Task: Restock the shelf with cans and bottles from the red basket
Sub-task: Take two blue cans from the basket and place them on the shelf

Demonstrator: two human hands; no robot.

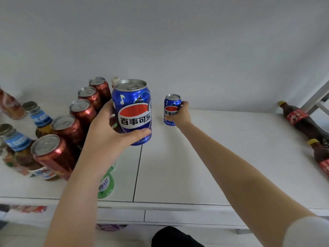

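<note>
Nearest, the left hand (106, 132) is wrapped round a blue cola can (132, 111), with the thumb low across the label and the fingers behind. The can is upright and seems to be carried just above the shelf (222, 157) rather than standing on it. To do this step well, I judge it should go down flat on its base in the bare strip at three o'clock of the row of red cans (71, 125), label forward. It should be let go only once it stands without rocking (a can set on its rim tips easily and would knock its neighbours). A green-labelled bottle (106, 184) lies under the left forearm at six o'clock of the held can, so the wrist should lift clear on the way out. Farther back, at about two o'clock from the first can, the right hand (179, 114) grasps a second blue can (171, 109) from its right side, fingers curled round it. This can is upright and looks to rest on the shelf close to the back wall, though the contact is hard to confirm. It wants a straight release, with the fingers opening sideways. Brown cola bottles (300, 122) are well apart at three o'clock. The red basket is out of sight.
</note>
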